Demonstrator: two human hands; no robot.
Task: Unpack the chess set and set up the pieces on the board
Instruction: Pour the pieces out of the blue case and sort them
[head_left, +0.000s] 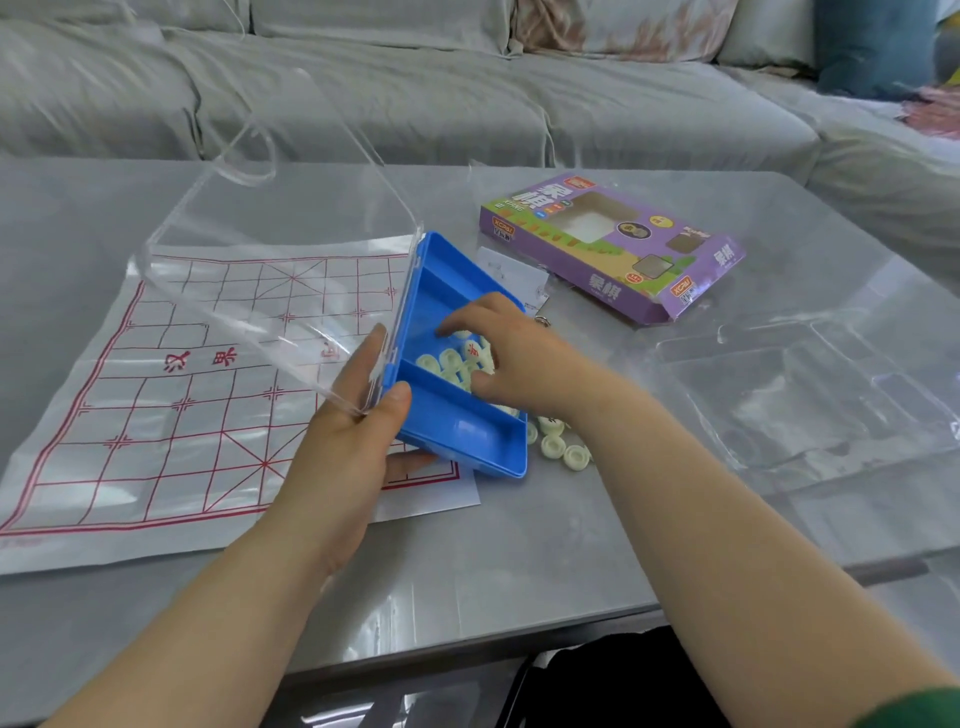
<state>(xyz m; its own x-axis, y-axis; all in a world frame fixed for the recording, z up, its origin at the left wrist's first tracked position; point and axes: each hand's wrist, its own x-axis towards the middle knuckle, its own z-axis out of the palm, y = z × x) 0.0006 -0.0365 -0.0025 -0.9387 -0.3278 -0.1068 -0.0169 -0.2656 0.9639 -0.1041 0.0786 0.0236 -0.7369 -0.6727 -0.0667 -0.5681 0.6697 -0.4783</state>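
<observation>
Left hand (358, 415) is gripping the near left edge of the blue plastic case (462, 441), thumb lying on the rim, fingers curling under the base. Right hand (504, 353) is reaching into the case's middle compartment, fingers bending down onto the cream xiangqi pieces (447, 361) lying there; whether it is pinching one, cannot tell. Hands are working apart, one on each side of the case.

- Case is being held over the right edge of the paper xiangqi board (182, 389), its clear hinged lid (280, 249) standing open and leaning out to the left above the board
- Board is lying flat on the grey table (519, 545), red grid facing up, no pieces on it
- Several loose pieces (553, 444) are lying on the table just right of the case, partly hidden under the right wrist
- Purple retail box (613, 244) is lying flat beyond the case, to its right
- Clear blister tray (779, 384) is sitting at the far right of the table
- Grey sofa (415, 104) is running along behind the table
</observation>
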